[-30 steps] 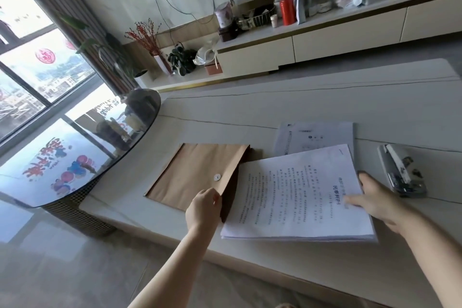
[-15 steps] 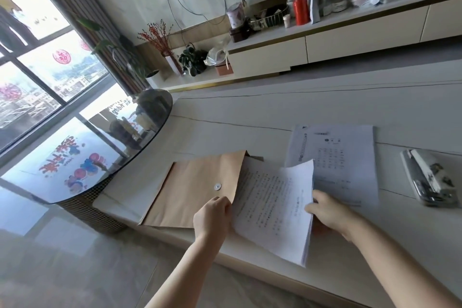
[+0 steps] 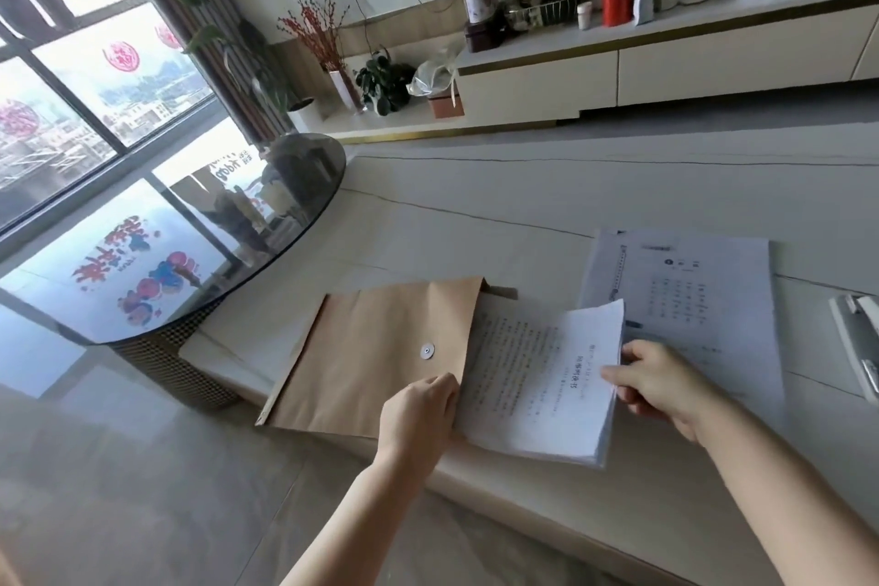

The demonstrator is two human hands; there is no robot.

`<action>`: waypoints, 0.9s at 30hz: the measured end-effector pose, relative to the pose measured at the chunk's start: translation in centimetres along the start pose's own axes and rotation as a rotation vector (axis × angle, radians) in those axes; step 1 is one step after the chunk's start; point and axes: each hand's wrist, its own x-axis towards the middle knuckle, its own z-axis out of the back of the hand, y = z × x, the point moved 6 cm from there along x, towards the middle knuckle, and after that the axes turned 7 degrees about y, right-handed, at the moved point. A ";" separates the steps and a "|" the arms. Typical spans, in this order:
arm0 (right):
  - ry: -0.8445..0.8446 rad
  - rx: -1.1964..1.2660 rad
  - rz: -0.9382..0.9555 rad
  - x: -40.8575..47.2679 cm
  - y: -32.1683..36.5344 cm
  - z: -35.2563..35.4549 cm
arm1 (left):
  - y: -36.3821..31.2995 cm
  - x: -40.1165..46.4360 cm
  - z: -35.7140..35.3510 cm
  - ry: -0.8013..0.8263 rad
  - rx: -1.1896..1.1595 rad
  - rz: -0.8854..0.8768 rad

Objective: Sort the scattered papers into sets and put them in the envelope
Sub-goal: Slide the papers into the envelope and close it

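Pinched in the right hand (image 3: 661,383), a thick printed paper stack (image 3: 537,383) sits half inside the brown envelope (image 3: 380,357) on the table (image 3: 571,186); the left hand (image 3: 418,409) grips its mouth.

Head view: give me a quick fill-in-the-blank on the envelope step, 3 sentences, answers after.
1. The right hand grips a set of papers whose far end is inside the brown ____.
2. The left hand holds the envelope at its open ____.
3. A second set of papers lies flat on the ____, beyond the right hand.

Answers: envelope; mouth; table
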 end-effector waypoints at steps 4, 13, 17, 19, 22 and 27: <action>0.087 -0.073 0.030 -0.6 1.6 -0.9 | 1.2 -0.1 0.0 -0.006 0.010 0.028; 0.078 -0.060 -0.049 -1.3 1.7 0.7 | 2.3 0.8 -0.1 0.079 0.076 -0.013; -0.003 -0.016 -0.039 0.5 0.0 -1.8 | 0.6 0.6 -0.7 0.079 0.027 -0.070; -0.040 -0.011 -0.026 1.0 -0.4 -2.9 | 0.1 0.5 -1.2 0.084 0.019 -0.083; -0.077 -0.084 -0.003 1.4 -0.1 -2.8 | 0.4 0.5 -1.6 0.085 -0.024 -0.085; 0.027 0.006 0.038 2.6 1.3 -5.8 | 0.8 0.1 -1.0 0.093 -0.026 -0.144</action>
